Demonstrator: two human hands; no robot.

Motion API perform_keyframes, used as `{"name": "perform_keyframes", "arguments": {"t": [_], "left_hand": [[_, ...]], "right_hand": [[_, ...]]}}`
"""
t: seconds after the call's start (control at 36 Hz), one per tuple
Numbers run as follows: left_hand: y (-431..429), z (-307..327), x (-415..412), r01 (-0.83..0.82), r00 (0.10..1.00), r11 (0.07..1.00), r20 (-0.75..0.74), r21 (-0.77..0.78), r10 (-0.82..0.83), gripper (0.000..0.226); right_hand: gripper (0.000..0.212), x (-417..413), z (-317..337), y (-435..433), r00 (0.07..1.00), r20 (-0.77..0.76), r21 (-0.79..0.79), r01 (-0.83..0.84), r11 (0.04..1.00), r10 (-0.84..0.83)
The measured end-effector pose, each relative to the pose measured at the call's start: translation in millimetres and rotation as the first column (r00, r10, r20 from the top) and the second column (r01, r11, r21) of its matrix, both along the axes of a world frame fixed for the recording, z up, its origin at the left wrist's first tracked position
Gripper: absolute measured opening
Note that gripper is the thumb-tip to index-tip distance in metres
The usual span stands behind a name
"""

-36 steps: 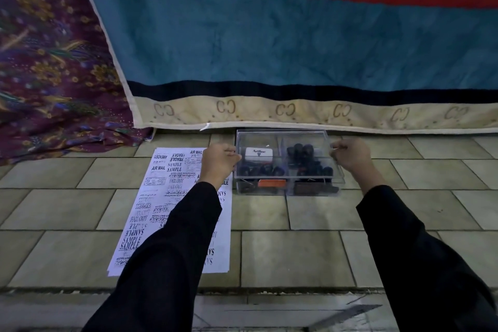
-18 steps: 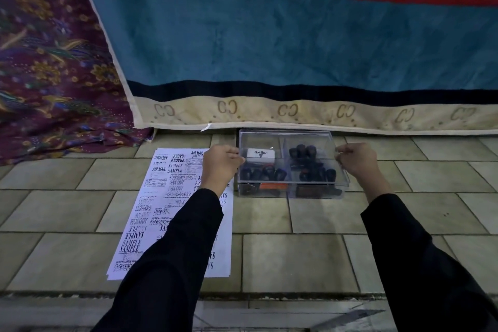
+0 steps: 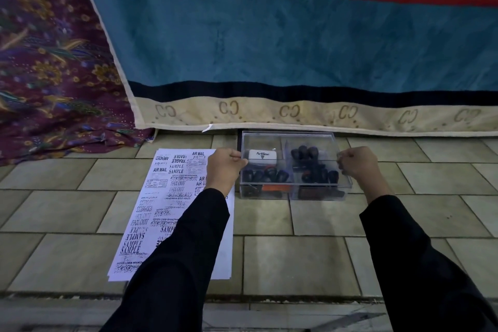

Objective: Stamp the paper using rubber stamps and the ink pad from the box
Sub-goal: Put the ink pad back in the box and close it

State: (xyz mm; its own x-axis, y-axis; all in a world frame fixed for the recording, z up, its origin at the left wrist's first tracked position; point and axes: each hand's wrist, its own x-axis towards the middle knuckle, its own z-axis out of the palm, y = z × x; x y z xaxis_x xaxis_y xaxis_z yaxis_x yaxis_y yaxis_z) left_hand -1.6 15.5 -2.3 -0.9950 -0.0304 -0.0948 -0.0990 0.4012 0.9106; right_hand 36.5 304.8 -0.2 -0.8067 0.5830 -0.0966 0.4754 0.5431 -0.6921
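We are kneeling over tiled floor (image 3: 269, 261), striped blanket (image 3: 296, 35) hanging behind. Paper (image 3: 172, 210) lying left of box, long axis running away from us, already reading AIR MAIL, FRAGILE, FAX OUT, SAMPLE. Clear box (image 3: 293, 167) sitting straight ahead, long axis left-right, between our hands. Left hand (image 3: 225, 167) and right hand (image 3: 355, 164) are curling closed, pinching lid (image 3: 288, 136) at each end, equally near. Inside: rubber stamps (image 3: 304, 153) and ink pad (image 3: 262, 156) marked Artline.
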Motion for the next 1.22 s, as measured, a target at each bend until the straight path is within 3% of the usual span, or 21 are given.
{"name": "perform_keyframes", "arguments": {"t": [0.19, 0.39, 0.61, 0.83, 0.92, 1.03, 1.22], "left_hand": [[-2.6, 2.1, -3.9, 0.018, 0.999, 1.000, 0.050, 0.005, -0.018, 0.015], [-2.3, 1.5, -2.4, 0.034, 0.999, 0.998, 0.037, -0.050, -0.032, 0.029], [-3.2, -1.2, 4.1, -0.021, 0.999, 1.000, 0.027, -0.008, 0.022, 0.015], [-7.9, 1.8, 6.4, 0.006, 0.994, 1.000, 0.107, 0.020, -0.008, 0.007], [-9.6, 3.8, 10.2, 0.038, 0.985, 0.997, 0.167, 0.073, -0.049, 0.015], [-12.0, 3.9, 11.5, 0.102, 0.983, 0.994, 0.150, 0.025, -0.104, 0.032], [-19.0, 4.6, 39.0, 0.132, 0.977, 0.991, 0.166, 0.025, -0.134, 0.029]], "right_hand": [[0.023, 0.2, -9.0, -1.8, 0.999, -0.043, 0.036, 0.003, 0.999, -0.001], [0.023, -3.9, -18.2, 5.7, 1.000, -0.028, 0.010, 0.011, 1.000, -0.011], [0.025, -1.1, -16.9, 1.9, 0.999, -0.046, 0.046, 0.015, 0.999, -0.013], [0.021, -5.2, -19.9, 6.7, 1.000, -0.001, -0.053, 0.029, 0.998, -0.029], [0.020, -5.6, -29.2, 13.5, 1.000, -0.010, -0.098, 0.029, 0.995, -0.030], [0.020, 9.7, -17.9, 4.9, 0.997, -0.042, -0.109, 0.054, 0.993, -0.059], [0.021, 42.9, -5.7, -9.3, 0.999, -0.036, -0.078, 0.028, 0.997, -0.031]]}}
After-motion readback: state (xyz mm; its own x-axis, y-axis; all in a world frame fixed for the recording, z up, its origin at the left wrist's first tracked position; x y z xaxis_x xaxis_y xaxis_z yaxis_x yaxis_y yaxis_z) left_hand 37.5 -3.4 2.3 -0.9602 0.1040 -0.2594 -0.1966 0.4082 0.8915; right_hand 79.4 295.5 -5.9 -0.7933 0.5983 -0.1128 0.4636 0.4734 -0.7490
